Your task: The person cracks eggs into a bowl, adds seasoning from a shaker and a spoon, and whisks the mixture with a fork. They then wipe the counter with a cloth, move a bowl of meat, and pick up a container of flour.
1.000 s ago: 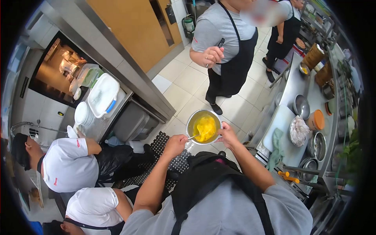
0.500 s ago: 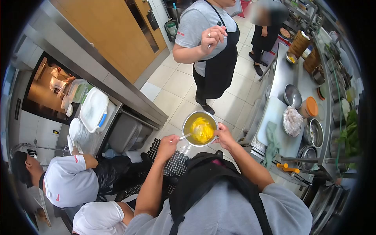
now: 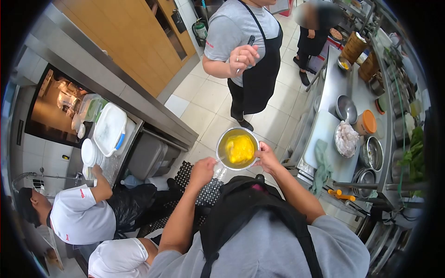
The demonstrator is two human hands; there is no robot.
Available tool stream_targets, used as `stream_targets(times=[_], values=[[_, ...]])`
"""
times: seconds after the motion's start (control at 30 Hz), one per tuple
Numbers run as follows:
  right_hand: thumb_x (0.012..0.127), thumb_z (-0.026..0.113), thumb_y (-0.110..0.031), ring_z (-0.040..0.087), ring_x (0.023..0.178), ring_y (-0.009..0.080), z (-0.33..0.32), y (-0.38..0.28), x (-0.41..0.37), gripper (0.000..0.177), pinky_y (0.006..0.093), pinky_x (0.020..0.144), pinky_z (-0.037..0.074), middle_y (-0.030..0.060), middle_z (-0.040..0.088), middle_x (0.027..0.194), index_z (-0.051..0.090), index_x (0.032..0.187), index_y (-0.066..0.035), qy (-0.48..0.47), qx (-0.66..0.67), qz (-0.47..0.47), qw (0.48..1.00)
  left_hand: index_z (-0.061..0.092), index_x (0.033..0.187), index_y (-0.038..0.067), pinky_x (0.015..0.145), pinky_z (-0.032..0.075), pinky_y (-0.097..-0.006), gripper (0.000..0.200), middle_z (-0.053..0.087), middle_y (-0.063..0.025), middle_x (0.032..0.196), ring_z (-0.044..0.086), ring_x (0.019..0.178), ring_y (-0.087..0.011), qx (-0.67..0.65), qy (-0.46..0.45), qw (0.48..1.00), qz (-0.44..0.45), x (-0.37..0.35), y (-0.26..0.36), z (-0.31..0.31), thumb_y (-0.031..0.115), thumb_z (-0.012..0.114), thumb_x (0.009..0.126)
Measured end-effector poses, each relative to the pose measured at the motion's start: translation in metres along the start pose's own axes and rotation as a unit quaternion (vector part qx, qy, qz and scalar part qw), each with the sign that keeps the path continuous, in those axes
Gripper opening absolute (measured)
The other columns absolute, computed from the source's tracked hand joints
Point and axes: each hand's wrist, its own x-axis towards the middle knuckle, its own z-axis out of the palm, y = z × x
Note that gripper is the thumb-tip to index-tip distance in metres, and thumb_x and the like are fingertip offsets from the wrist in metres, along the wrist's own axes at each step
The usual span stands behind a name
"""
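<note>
A round metal bowl (image 3: 222, 162) with yellow egg-like mixture (image 3: 239, 149) in it is held in front of my body, above the floor. My right hand (image 3: 266, 156) grips the bowl's right rim. At the bowl's left rim, my left hand (image 3: 203, 171) is closed around the handle of a utensil, whose far end dips into the mixture and is hard to make out.
A co-worker (image 3: 255, 51) stands ahead holding a pen-like object. Another person stands farther back. At the left sink, a person (image 3: 83, 213) touches stacked plates (image 3: 91, 152). The right counter (image 3: 320, 134) bears bowls, an orange-lidded tub (image 3: 366, 122) and a green cloth (image 3: 321, 167).
The yellow mixture has shifted in the bowl, and the utensil shows less. The co-worker's raised hand has moved slightly left and down. The person at the sink has reached toward the plates.
</note>
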Motion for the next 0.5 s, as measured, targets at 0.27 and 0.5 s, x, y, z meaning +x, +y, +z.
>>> stream_targets(times=[0.27,0.5], values=[[0.08,0.06,0.002,0.064,0.074,0.0188,-0.002,0.002,0.003,0.021,0.0411,0.053,0.062,0.0022,0.053,0.084,0.046,0.084,-0.013,-0.008,-0.009,0.008,1.0,0.072,0.097,0.004,0.071,0.052,-0.0405,0.022,0.069,-0.0212,0.085,0.068,0.078,-0.0356,0.053,-0.06,0.997,0.014,-0.001,-0.006,0.002,0.02,0.058,0.096],[0.08,0.061,0.002,0.061,0.072,0.0175,-0.001,0.008,0.009,0.023,0.0419,0.055,0.062,0.0013,0.051,0.083,0.045,0.083,-0.014,-0.011,-0.014,0.021,1.0,0.072,0.097,0.001,0.074,0.051,-0.0376,0.021,0.07,-0.0187,0.085,0.067,0.078,-0.0281,0.043,-0.013,0.999,-0.01,-0.002,-0.011,-0.007,0.017,0.059,0.097]])
